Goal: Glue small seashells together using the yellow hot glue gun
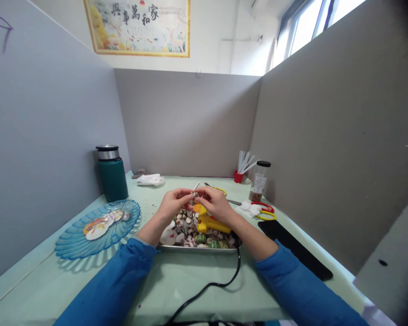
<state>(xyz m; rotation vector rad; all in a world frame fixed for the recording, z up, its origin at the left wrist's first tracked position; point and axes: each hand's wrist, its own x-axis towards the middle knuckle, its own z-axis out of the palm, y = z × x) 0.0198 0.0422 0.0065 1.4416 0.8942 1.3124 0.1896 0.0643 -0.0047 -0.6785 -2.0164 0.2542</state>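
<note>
My left hand point(172, 205) and my right hand point(216, 206) meet above the far part of a metal tray point(197, 249). Between their closed fingertips is a small speckled seashell point(195, 194), partly hidden by the fingers. Many shells fill the tray, among them green-patterned ones point(200, 238) and a large white one point(169, 236). On top of them, just below my right hand, lies a yellow hot glue gun point(209, 222). Its black cord point(212, 284) runs over the tray's near edge toward me.
At left, a blue scalloped plate point(66, 242) holds several shells; a green bottle point(112, 179) stands behind it. On the right are red-and-yellow-handled scissors point(267, 212), white tissue point(248, 208), a lidded jar point(260, 182), a red cup point(238, 177) of white sticks and a black phone-like slab point(295, 248).
</note>
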